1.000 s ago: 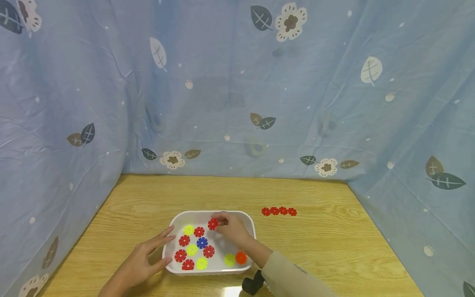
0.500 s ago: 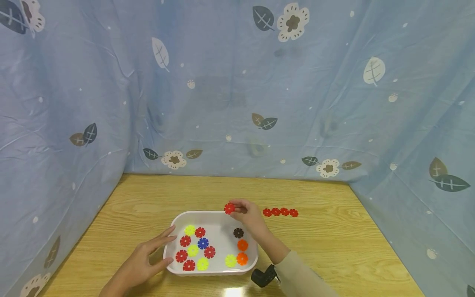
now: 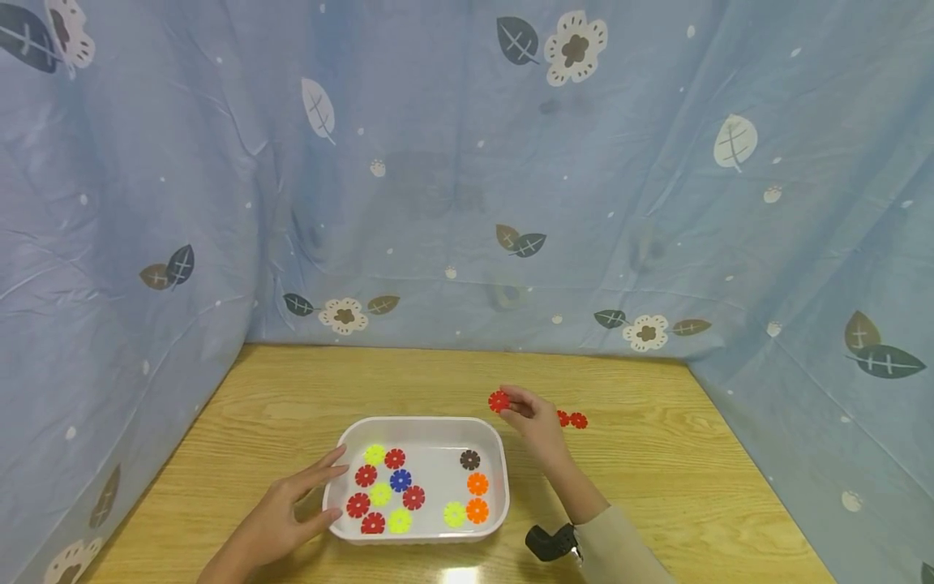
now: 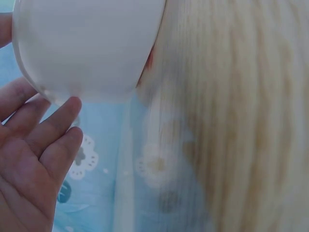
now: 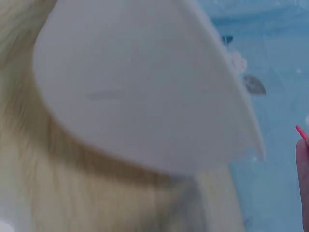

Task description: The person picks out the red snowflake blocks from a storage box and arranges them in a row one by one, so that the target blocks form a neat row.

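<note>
My right hand (image 3: pixel 531 412) pinches a red flower-shaped disc (image 3: pixel 499 401) above the table, just right of the white tray's (image 3: pixel 419 424) far corner. Behind that hand lies a short chain of red discs (image 3: pixel 572 420), partly hidden. My left hand (image 3: pixel 288 507) rests with straight fingers against the tray's left wall; the left wrist view shows its fingers (image 4: pixel 53 130) touching the tray (image 4: pixel 87 48). Inside the tray lie several discs: red (image 3: pixel 413 497), yellow (image 3: pixel 375 454), blue (image 3: pixel 400 480), orange (image 3: pixel 477 484) and a dark one (image 3: pixel 470 460). The right wrist view shows the tray's outside (image 5: pixel 135 92) and an edge of the red disc (image 5: pixel 301 132).
The wooden table (image 3: pixel 657 478) is enclosed by a blue curtain (image 3: pixel 467 178) with leaf and flower prints at the back and both sides. A black wrist-camera mount (image 3: pixel 549 542) sits on my right sleeve near the front edge.
My right hand lifted a red disc out of the tray and carried it up and to the right, toward the red chain. The left hand stayed at the tray.
</note>
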Available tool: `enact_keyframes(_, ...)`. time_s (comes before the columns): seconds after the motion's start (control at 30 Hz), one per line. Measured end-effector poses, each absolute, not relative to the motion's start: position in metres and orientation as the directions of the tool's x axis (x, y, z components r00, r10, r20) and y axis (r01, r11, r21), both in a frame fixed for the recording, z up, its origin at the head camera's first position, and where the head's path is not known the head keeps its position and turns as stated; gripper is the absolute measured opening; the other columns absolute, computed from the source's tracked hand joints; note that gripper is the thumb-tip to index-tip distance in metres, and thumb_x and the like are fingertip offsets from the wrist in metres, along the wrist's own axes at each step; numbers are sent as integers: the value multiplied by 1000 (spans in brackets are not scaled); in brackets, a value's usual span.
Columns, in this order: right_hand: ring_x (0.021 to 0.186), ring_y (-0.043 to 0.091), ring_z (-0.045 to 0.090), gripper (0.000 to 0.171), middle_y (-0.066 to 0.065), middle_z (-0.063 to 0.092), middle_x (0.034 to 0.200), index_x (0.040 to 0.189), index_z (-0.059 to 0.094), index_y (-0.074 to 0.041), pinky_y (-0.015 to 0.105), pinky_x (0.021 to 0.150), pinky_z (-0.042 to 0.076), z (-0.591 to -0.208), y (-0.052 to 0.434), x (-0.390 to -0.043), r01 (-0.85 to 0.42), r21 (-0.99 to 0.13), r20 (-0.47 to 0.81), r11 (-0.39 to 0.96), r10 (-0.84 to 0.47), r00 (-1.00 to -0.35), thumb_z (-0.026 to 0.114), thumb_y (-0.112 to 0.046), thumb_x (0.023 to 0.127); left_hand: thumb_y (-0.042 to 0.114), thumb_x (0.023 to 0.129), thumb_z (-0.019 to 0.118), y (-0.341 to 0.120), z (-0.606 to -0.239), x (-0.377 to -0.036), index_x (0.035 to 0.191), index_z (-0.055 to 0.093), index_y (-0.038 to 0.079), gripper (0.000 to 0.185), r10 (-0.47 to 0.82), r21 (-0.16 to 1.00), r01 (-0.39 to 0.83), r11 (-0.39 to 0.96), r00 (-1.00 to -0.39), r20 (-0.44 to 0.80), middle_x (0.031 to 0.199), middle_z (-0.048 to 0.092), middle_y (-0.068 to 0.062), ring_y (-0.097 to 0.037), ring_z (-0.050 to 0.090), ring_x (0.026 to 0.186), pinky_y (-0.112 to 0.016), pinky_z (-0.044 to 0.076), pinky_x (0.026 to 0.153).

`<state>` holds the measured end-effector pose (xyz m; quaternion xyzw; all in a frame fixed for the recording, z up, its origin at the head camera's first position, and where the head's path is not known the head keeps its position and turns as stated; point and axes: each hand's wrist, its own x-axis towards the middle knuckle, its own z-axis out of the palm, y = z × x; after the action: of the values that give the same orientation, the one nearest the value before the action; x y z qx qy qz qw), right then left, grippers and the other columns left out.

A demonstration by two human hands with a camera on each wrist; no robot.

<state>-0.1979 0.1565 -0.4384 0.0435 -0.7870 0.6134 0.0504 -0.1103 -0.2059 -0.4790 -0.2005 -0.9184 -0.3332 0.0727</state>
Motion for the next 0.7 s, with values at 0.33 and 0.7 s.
enact_keyframes(0.33, 99, 22, 56, 38, 13, 58, 117, 117, 57, -2, 14, 75, 50, -459, 196, -200, -73, -966, 95, 248, 75, -993, 62, -1, 80, 38, 80, 64, -206, -480, -110, 122, 55, 27, 45, 307, 600, 382, 703, -924, 229, 140, 38, 11, -20, 42, 125, -42, 44, 93)
enact_keyframes(0.7, 103, 18, 52, 38, 15, 53, 121, 122, 53, -3, 8, 74, 45, -478, 247, -210, 26, -952, 38, 304, 202, -979, 58, -5, 85, 40, 80, 63, -206, -479, -111, 123, 54, 28, 45, 307, 603, 374, 704, -927, 217, 139, 38, 11, -20, 42, 125, -43, 44, 92)
